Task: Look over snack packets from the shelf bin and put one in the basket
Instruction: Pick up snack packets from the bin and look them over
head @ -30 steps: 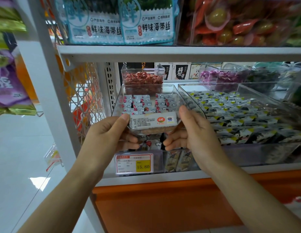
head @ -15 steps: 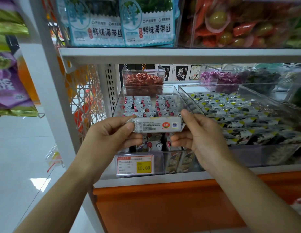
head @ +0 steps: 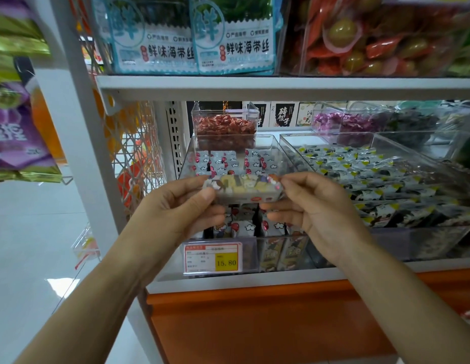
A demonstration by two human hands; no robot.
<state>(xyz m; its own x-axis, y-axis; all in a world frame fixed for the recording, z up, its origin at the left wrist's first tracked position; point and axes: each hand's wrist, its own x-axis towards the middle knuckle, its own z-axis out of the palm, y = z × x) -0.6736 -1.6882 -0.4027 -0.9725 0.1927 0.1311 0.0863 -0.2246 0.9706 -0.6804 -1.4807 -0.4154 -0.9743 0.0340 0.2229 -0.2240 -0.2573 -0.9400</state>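
Right, you've got one packet (head: 244, 189) up in front of the bin (head: 274, 151), held level btwn both hands. Your left hand (head: 181, 206) pinches its left end w/ thumb on the near face and fingers behind; your right hand (head: 307, 203) pinches the right end the same way, each grip closed tight on the wrapper. The packet's picture side faces up (print too blurred to read). Behind it the bin holds more white packets w/ red marks. A price tag (head: 212, 258) reading 15.80 sits on the shelf (head: 281, 88) edge below. No basket in view.
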